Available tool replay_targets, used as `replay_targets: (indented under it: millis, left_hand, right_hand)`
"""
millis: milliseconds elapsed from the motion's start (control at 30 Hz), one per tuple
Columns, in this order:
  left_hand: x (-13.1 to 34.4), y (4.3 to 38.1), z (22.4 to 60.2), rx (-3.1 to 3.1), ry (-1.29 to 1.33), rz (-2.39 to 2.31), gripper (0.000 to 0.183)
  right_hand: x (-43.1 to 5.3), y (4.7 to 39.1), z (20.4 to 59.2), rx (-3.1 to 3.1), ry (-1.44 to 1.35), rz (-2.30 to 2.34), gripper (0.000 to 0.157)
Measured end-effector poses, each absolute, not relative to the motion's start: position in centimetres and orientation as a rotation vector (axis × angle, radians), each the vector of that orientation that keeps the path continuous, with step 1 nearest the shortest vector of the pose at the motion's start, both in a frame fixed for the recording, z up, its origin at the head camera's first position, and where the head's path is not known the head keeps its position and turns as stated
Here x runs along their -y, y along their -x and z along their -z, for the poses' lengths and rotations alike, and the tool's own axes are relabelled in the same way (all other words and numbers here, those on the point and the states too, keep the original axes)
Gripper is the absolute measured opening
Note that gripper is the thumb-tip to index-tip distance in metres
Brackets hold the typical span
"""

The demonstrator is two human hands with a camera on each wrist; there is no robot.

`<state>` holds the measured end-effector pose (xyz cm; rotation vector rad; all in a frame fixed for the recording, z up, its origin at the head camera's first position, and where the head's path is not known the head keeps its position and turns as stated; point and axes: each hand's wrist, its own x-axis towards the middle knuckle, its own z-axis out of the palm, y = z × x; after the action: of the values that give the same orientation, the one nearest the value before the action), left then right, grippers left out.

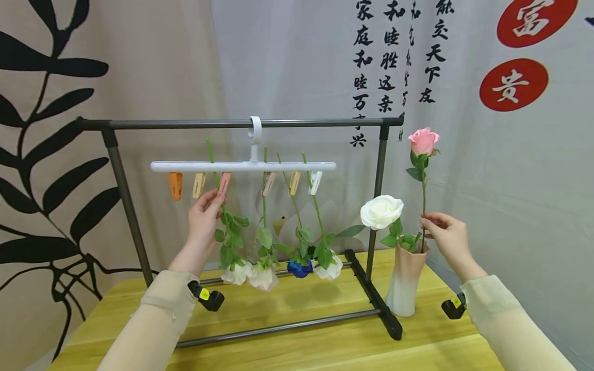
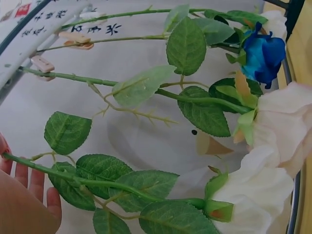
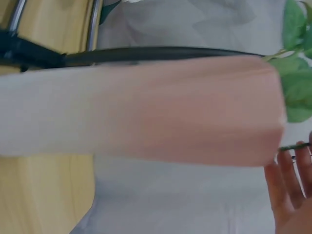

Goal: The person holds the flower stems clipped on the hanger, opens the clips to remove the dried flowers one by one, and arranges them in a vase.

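My left hand (image 1: 206, 208) pinches the lower end of a pink clothespin (image 1: 225, 182) under the white hanger (image 1: 195, 166). The green stem of an upside-down white rose (image 1: 237, 272) runs up past these fingertips; in the left wrist view the stem (image 2: 58, 173) meets the fingers. At right, my right hand (image 1: 447, 238) pinches the stem of an upright pink rose (image 1: 423, 141), whose lower end is inside the pink-and-white vase (image 1: 405, 286). A white rose (image 1: 381, 212) leans left out of that vase. In the right wrist view the vase (image 3: 195, 112) covers much of the scene.
From other clothespins hang a pale rose (image 1: 263, 278), a blue rose (image 1: 299, 268) and another white rose (image 1: 330, 269), heads down. An orange clothespin (image 1: 175, 186) is at the hanger's left end. The dark rack (image 1: 320, 123) stands on the wooden table (image 1: 278, 355), its foot (image 1: 390, 322) beside the vase.
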<state>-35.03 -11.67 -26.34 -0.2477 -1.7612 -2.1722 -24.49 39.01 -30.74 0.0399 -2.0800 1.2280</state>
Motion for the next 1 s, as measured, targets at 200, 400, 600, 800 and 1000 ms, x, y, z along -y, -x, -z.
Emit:
replay_targets:
  millis: [200, 400, 600, 800, 1000]
  left_hand:
    - [12.0, 34.8, 26.1, 1.787, 0.253, 2.152, 0.037]
    - [12.3, 34.8, 26.1, 1.75, 0.249, 2.153, 0.024]
    - [12.2, 34.6, 26.1, 1.728, 0.254, 2.167, 0.022]
    - [12.1, 34.5, 26.1, 1.755, 0.258, 2.136, 0.024]
    - [12.0, 34.3, 26.3, 1.753, 0.253, 2.123, 0.018]
  right_hand:
    - [-39.8, 24.2, 31.8, 2.275, 0.039, -1.071, 0.037]
    - [-40.3, 24.4, 32.2, 2.379, 0.015, -1.054, 0.034]
    - [-40.1, 24.5, 32.5, 2.42, -0.003, -1.046, 0.028]
    - [-40.1, 24.4, 32.6, 2.443, -0.017, -1.031, 0.03]
    - [-40.1, 24.0, 32.6, 2.462, -0.031, -1.005, 0.03]
